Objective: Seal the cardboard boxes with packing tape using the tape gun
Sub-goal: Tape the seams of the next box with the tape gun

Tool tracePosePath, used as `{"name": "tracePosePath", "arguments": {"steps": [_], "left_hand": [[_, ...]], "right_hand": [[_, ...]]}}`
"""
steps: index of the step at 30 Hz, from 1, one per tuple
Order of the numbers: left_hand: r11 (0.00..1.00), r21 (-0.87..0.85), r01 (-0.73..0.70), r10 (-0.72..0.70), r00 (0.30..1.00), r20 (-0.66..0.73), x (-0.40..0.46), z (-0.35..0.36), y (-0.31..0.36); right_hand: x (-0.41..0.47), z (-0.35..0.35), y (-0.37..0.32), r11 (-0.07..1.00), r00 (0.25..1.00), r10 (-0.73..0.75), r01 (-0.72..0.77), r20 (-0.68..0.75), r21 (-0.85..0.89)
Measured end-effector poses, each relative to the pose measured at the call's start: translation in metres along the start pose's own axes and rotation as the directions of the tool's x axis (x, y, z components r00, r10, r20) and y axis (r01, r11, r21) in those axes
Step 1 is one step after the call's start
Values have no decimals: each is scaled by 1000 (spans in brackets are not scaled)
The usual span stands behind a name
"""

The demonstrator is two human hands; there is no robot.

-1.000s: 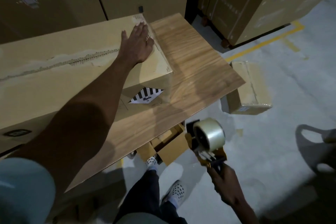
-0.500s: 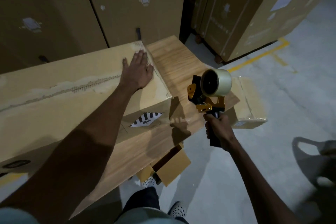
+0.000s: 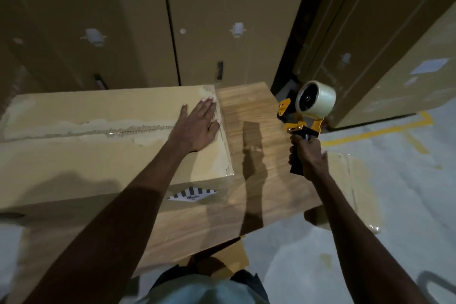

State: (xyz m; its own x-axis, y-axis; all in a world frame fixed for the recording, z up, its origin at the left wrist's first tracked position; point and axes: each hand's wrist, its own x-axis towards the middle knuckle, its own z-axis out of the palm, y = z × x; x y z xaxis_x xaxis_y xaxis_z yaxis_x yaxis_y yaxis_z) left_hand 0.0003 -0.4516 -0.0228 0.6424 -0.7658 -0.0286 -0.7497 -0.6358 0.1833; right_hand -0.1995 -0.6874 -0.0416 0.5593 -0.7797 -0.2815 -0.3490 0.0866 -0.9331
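Left hand [image 3: 197,128] lies flat, fingers straight, on the cardboard box [image 3: 98,155] at the right end of its torn centre seam [image 3: 111,129]. Right hand [image 3: 309,155], grip closed round the handle, holds the tape gun [image 3: 306,111] at 3 o'clock of the box, above the wooden bench [image 3: 259,155]. The gun has risen from below bench level within the last second; taping appears about to begin.
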Motion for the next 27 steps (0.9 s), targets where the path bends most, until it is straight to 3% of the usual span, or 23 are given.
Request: {"name": "tracePosePath", "arguments": {"steps": [9,14,22,27], "left_hand": [[1000,2,31,-31,999,-29,-2,3,0],[999,22,40,-38,998,-56,-3,3,1],[999,-6,45,-45,997,-57,-4,1,2],[993,1,121,-120,985,-123,-12,-2,10]], "right_hand": [[25,7,103,955,991,119,-98,59,-282],[22,11,141,935,982,168,-130,90,-330],[14,15,146,912,988,141,-107,59,-396],[1,19,135,858,987,157,-124,24,-498]]}}
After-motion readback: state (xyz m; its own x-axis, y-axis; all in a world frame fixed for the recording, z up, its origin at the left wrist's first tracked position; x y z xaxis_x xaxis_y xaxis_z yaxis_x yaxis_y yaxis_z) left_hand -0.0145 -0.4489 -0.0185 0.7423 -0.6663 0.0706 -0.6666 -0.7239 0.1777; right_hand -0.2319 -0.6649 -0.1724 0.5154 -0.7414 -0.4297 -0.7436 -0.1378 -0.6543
